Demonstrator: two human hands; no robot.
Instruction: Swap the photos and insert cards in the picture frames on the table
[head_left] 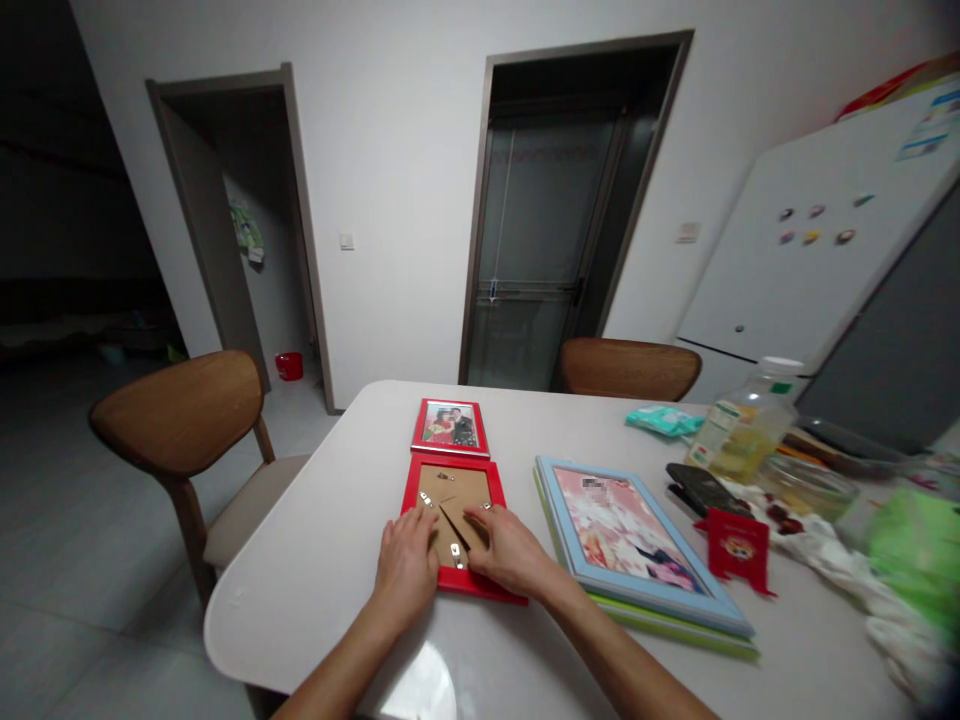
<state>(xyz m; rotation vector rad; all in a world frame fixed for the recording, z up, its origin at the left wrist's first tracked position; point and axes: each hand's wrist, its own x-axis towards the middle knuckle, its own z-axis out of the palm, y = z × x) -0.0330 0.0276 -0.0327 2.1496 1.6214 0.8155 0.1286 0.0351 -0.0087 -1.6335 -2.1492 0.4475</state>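
Pressing both hands on the red frame [453,520], which lies face down so its brown back and clips are up. My left hand [406,565] steadies its near edge, fingers flat and released. My right-hand fingers [480,522] touch the stand. Behind this frame lies a photo frame [449,427]; right of it, a blue frame [637,540] on the worktop [315,560].

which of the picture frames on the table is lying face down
The red frame under the left hand and right hand: its brown backing board faces up. The smaller red frame beyond it and the blue frame show their photos.
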